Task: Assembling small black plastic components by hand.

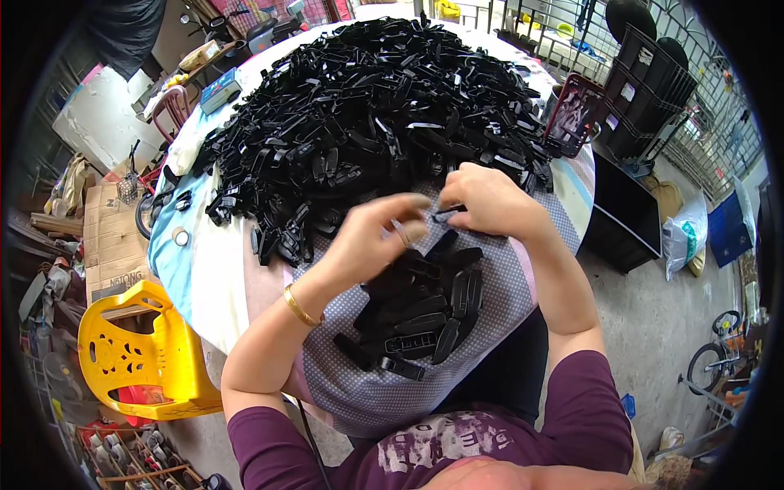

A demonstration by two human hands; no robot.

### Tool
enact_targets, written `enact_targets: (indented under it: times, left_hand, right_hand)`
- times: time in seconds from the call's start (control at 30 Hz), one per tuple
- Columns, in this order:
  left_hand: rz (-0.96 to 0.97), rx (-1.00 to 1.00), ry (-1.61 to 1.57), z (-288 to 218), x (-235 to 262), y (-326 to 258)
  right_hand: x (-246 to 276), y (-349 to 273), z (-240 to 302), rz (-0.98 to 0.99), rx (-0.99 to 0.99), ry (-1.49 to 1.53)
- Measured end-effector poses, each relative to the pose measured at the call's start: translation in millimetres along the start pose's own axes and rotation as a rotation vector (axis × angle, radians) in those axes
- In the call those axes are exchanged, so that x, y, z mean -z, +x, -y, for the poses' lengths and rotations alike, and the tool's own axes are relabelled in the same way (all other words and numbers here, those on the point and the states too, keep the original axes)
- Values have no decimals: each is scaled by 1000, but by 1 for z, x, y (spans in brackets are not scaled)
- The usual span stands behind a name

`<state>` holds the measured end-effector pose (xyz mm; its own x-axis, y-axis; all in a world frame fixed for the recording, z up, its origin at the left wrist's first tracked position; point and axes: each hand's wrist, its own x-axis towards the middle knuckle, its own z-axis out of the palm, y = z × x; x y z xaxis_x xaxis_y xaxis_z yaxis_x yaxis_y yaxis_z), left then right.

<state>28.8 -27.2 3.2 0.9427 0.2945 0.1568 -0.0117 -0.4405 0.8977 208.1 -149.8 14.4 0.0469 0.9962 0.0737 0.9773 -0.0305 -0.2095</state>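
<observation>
Crowded room, concrete floor [621,302] at right, yellow plastic chair [184,359] beside the desk [327,384] at left; the desk is round-edged, draped with striped and dotted cloth; phone [573,114] propped at its right side; large heap of black plastic parts [384,98] across the far half; smaller cluster of black pieces [425,314] on the near cloth, between the forearms, long axes mixed, several slanting or running toward the body.

Right hand [488,200] narrow, thumb and fingers pinched, apparently on a small dark piece [444,216] at the tips; piece mostly hidden, its showing end reaching leftward, long axis seemingly near crosswise to the body; left hand [377,233] loosely curled, gap between thumb and fingers, nothing seen in it, fingertips blurred; piece lies just right of the left fingertips, apparently apart from them, right hand the nearer; both hands sit between heap and cluster, heap just beyond, cluster just below toward the body; gold bracelet [300,307] on left wrist.
</observation>
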Motion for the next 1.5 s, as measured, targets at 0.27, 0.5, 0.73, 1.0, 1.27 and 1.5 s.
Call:
enact_targets:
  times: [0.27,0.5,0.73,1.0,1.27,1.5]
  left_hand:
    - [-218,-244,844,39,2,31]
    - [-338,37,115,26,6,23]
    - [-276,13,-444,18,6,14]
    - [-321,7,-416,11,7,11]
    - [-401,-10,-643,18,2,11]
    - [-238,-74,-678,20,20,12]
  right_hand:
    - [-18,22,4,-468,112,392]
    - [-32,29,22,-593,20,1045]
    - [-26,27,20,-313,-135,1297]
    - [-27,27,26,-307,-128,1313]
    - [-43,32,42,-696,21,883]
    - [-38,28,34,-429,37,952]
